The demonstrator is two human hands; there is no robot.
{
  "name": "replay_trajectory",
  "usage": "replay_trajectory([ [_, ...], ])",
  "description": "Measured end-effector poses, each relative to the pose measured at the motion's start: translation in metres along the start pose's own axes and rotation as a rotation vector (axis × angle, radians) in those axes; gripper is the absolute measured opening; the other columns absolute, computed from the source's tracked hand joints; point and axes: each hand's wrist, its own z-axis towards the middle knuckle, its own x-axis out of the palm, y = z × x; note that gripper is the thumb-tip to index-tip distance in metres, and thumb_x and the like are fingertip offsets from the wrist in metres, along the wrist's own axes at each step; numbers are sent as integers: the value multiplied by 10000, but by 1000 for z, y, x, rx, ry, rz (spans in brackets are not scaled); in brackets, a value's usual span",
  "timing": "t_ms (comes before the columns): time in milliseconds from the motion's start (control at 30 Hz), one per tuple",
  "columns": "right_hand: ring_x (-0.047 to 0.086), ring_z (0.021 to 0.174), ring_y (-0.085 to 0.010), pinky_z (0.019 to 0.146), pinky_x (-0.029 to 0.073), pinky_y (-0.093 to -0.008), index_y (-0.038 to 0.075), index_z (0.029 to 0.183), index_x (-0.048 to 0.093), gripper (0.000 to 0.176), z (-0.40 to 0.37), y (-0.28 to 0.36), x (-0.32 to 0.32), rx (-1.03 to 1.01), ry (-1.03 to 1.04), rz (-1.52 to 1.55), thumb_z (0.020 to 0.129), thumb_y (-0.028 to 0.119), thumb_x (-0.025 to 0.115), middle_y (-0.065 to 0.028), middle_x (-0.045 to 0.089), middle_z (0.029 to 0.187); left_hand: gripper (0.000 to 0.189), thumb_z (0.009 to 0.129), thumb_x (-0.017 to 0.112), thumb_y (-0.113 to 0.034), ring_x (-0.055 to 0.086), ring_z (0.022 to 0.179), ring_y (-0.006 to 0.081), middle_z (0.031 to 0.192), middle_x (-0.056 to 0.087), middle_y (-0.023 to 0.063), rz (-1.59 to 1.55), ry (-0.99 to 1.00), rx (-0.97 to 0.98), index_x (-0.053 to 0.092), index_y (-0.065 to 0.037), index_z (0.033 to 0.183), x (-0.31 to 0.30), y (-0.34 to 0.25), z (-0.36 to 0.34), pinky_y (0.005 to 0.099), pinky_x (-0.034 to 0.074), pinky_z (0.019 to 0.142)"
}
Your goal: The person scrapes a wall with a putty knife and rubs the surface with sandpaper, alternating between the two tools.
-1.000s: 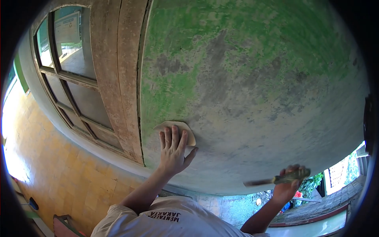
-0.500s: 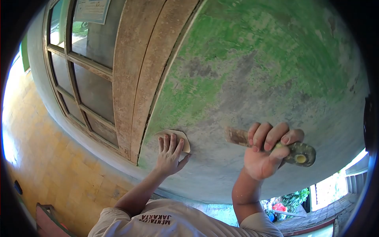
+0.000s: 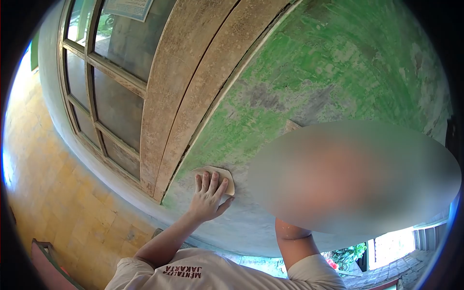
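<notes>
My left hand (image 3: 208, 198) lies with its fingers over a pale sheet of sandpaper (image 3: 228, 180), holding it flat against the wall. The thumb is apart from the sheet, low on its right side. A large blur covers my right hand (image 3: 333, 179), so its fingers do not show. The flat tip of a scraper (image 3: 293, 125) sticks out at the blur's upper left edge; the handle is hidden. Around both hands the wall (image 3: 270, 96) has worn green paint with grey patches.
A weathered wooden frame (image 3: 193, 63) borders the wall on the left, beside a paned window (image 3: 118, 96). Yellowish floor tiles (image 3: 63, 169) lie below. A reddish-brown board-like object (image 3: 43, 263) stands at lower left. Green plants (image 3: 353, 256) show at lower right.
The view has shifted slightly. My right hand has moved up and right and is now blurred; the scraper tip has risen along the wall. My left hand stays on the sandpaper, slightly shifted.
</notes>
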Motion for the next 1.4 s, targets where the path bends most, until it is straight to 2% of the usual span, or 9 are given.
replay_trajectory([
  [100, 302, 486, -102, 468, 266, -268, 144, 876, 391, 226, 1, 18, -7, -72, 140, 88, 995, 334, 366, 7, 351, 601, 639, 811, 624, -442, 238, 1282, 542, 1378, 330, 297, 16, 33, -2, 451, -66, 1298, 0, 0, 0, 667, 150, 1021],
  [467, 307, 503, -87, 466, 257, -254, 138, 851, 373, 204, 2, 29, -6, -102, 121, 76, 979, 294, 400, 15, 339, 587, 652, 794, 632, -451, 305, 1229, 540, 1361, 337, 294, 31, -16, 23, 447, -74, 1293, 4, 3, 1, 675, 161, 1006],
  [667, 342, 459, -124, 456, 269, -260, 141, 777, 380, 230, 0, 18, -3, 38, -96, 68, 947, 272, 464, 0, 376, 572, 635, 794, 630, -457, 316, 1222, 536, 1347, 356, 292, 50, -12, 30, 465, -76, 1275, 3, 3, 0, 665, 157, 1016],
  [800, 303, 451, -110, 445, 262, -260, 150, 793, 366, 210, 2, 22, -3, -143, -5, 117, 960, 247, 447, 5, 338, 543, 623, 795, 629, -458, 318, 1226, 533, 1335, 375, 290, 34, 10, 9, 480, -76, 1264, 1, 1, 1, 663, 155, 1020],
  [933, 332, 450, -110, 439, 268, -264, 165, 751, 359, 257, -2, -10, 4, 261, -164, 108, 924, 296, 496, 8, 369, 549, 620, 796, 628, -461, 302, 1241, 523, 1352, 363, 275, 31, 5, 6, 481, -82, 1265, 4, 3, 0, 662, 148, 1023],
  [1033, 342, 502, -87, 477, 276, -265, 130, 825, 383, 269, -2, 29, -7, -123, 55, 109, 966, 354, 428, 11, 391, 604, 621, 794, 630, -465, 265, 1270, 510, 1382, 335, 258, 34, -58, 28, 482, -94, 1270, 9, 6, -2, 653, 133, 1034],
  [1200, 325, 446, -111, 439, 265, -274, 157, 805, 396, 211, -4, 1, 3, -3, -102, -76, 952, 297, 456, 0, 380, 564, 644, 797, 633, -463, 149, 1340, 488, 1452, 234, 246, 15, -31, 38, 464, -99, 1301, 10, 7, -4, 633, 88, 1057],
  [1267, 311, 445, -109, 437, 263, -279, 154, 797, 398, 224, -2, 19, -2, 37, -42, 96, 953, 304, 458, -2, 390, 570, 635, 799, 631, -461, 173, 1328, 491, 1444, 247, 247, 27, -52, 46, 468, -99, 1295, 10, 7, -3, 637, 101, 1051],
  [1400, 293, 445, -114, 438, 253, -278, 145, 772, 395, 252, 0, 33, -1, -104, -16, 23, 963, 303, 441, -7, 384, 559, 623, 799, 632, -462, 228, 1295, 507, 1424, 276, 251, 53, -81, 57, 475, -98, 1281, 14, 7, -4, 644, 128, 1040],
])
